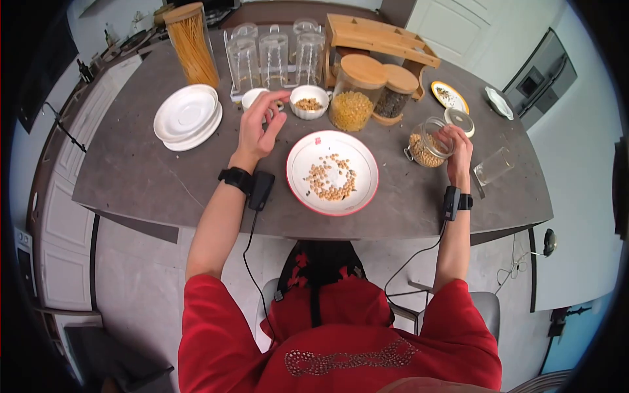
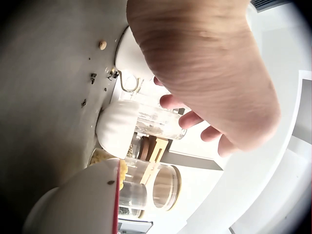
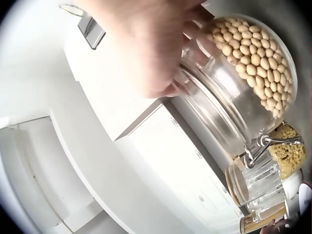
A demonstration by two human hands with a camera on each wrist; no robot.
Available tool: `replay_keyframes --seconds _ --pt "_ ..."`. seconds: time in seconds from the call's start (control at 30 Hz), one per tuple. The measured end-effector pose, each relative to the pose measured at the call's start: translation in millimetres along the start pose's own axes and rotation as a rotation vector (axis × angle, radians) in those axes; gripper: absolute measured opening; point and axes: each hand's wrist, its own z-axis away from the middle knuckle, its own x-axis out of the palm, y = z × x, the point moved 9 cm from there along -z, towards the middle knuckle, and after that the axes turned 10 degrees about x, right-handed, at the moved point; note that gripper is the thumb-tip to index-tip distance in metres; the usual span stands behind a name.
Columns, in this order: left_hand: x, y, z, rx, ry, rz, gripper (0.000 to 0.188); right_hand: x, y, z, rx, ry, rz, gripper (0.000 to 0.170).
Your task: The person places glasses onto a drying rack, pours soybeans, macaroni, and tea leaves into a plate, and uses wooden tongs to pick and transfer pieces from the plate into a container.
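Note:
My left hand (image 1: 261, 124) hovers with loosely bent fingers over a small white cup (image 1: 249, 101), which it partly hides. No object shows between its fingers. Beside that cup is a fluted white ramekin (image 1: 314, 112) with some soybeans in it. At the right, my right hand (image 1: 457, 147) grips the rim of a clip-top glass jar (image 3: 219, 97) part full of soybeans (image 3: 258, 58); some of its fingers show behind the glass. Between both hands sits a red-rimmed white plate (image 1: 298, 150) with scattered soybeans (image 1: 337, 190) and a few dark bits.
Stacked white saucers (image 1: 187, 114) and a spaghetti jar (image 1: 190, 52) stand left. Behind are upturned glasses (image 1: 274, 56), a pasta jar (image 1: 352, 105), a dark-filled jar (image 1: 393, 95) and a wooden rack (image 1: 380, 39). A drinking glass (image 1: 495, 167) and a yellow-rimmed dish (image 1: 450, 97) are at right.

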Motion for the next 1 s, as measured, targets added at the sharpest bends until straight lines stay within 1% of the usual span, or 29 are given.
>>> replay_keyframes --seconds 0.07,0.13,0.23,0.33,0.4,0.47,0.6,0.67,0.73,0.8,0.83,0.87,0.93,0.97,1.0 --pt "2 -1 2 -0.027 -0.001 0.000 0.035 -5 13 0 0.025 0.000 0.012 0.026" --pt "5 0 2 -0.025 -0.011 0.021 0.035 -1 11 -3 -0.041 0.004 0.024 0.027" --pt "8 -1 2 -0.029 -0.007 0.047 0.035 -1 13 -2 -0.001 0.017 -0.001 0.028" --pt "10 -2 3 -0.063 -0.041 0.023 0.035 -2 16 -2 0.039 0.037 -0.010 0.028" --pt "14 -4 3 -0.059 -0.053 0.031 0.035 -1 19 -7 0.042 0.018 -0.060 0.028" --pt "17 -5 4 -0.063 -0.043 0.101 0.034 -4 21 -10 0.048 0.016 -0.058 0.030" --pt "18 -6 6 -0.080 -0.051 0.115 0.033 -3 22 -14 0.047 0.022 -0.044 0.032" --pt "18 -13 8 -0.109 -0.048 0.122 0.034 -7 19 -12 0.038 0.076 -0.026 0.031" --pt "21 -17 8 -0.117 -0.068 0.121 0.033 -11 20 -18 0.055 0.090 -0.052 0.031" --pt "19 -17 9 -0.111 -0.063 0.135 0.032 -14 14 -19 -0.052 0.120 -0.101 0.032" --pt "20 -17 10 -0.122 -0.075 0.131 0.032 -14 13 -20 -0.058 0.109 -0.132 0.043" --pt "20 -17 10 -0.119 -0.073 0.129 0.032 -14 16 -20 -0.044 0.110 -0.137 0.043" --pt "19 -18 11 -0.123 -0.078 0.126 0.031 -16 6 -13 -0.163 0.151 -0.199 0.059" --pt "20 -18 12 -0.127 -0.080 0.127 0.031 -17 2 -12 -0.214 0.143 -0.178 0.082" --pt "20 -18 11 -0.126 -0.078 0.127 0.031 -16 0 -9 -0.212 0.146 -0.181 0.082"
